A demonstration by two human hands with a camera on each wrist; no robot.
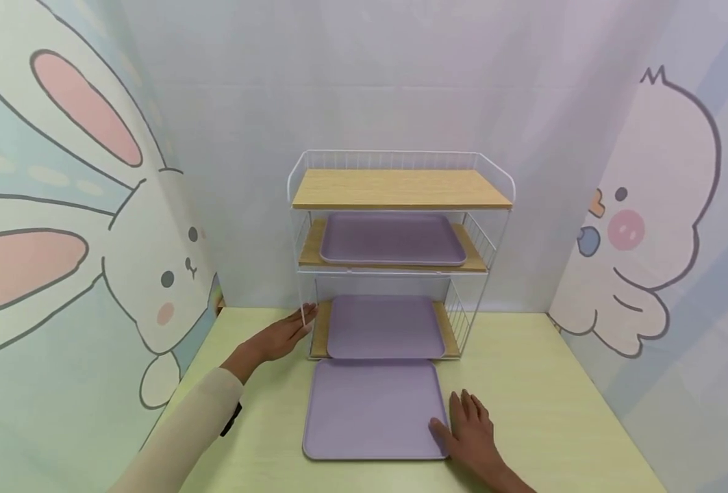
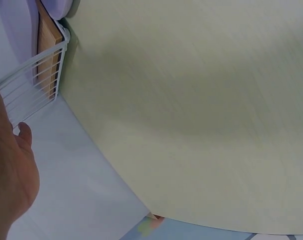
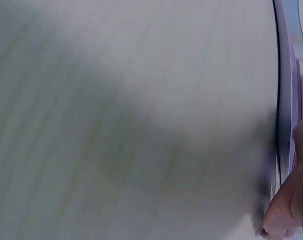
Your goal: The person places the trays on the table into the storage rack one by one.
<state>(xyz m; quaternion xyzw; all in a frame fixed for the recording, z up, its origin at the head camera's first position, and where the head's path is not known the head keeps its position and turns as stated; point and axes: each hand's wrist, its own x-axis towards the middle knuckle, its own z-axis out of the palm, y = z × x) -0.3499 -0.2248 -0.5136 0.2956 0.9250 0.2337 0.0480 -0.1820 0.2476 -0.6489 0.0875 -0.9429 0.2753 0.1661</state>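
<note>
A white wire rack point(image 1: 499, 241) has three wooden shelves. One lavender tray point(image 1: 394, 238) rests on the middle shelf and another lavender tray point(image 1: 385, 329) on the bottom shelf. In front, a third lavender tray point(image 1: 372, 411) lies on the table, its far edge right at the rack's foot. My left hand point(image 1: 280, 337) reaches to the rack's lower left side, fingers straight along the wire; in the left wrist view the thumb stands near the wire side panel point(image 2: 34, 75). My right hand point(image 1: 471, 435) is at the front tray's right edge, thumb over the rim, fingers extended beside it.
The rack's top shelf point(image 1: 400, 188) is bare wood with a low wire rail behind. A pale yellow table point(image 1: 524, 383) carries everything. Cloth printed with a rabbit point(image 1: 148, 274) hangs at the left, and a chick-like figure point(image 1: 653, 185) is printed at the right.
</note>
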